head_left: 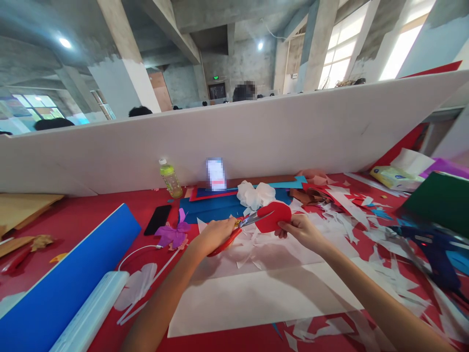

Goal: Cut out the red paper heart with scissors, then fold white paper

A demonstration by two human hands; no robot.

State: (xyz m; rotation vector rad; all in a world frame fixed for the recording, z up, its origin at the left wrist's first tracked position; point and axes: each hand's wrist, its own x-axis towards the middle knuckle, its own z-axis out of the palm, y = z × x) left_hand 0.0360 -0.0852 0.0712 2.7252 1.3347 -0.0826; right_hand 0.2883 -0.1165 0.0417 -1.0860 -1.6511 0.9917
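Note:
My left hand [220,231] grips a pair of scissors [234,235] with red handles, the blades pointing right. A rounded red piece of paper [273,217] lies against the blades, and my right hand [296,230] pinches its right edge. Both hands are above white paper sheets [267,288] on the red table. Just beyond the red piece sit white paper flowers [255,195]. A purple paper flower [174,233] lies left of my left hand.
White paper scraps [388,278] spread over the right side, near a blue glue gun [432,249]. Along the white partition [256,137] stand a drink bottle [170,178] and a lit phone [216,175]. A blue board [84,274] leans at left, by a dark phone [158,220].

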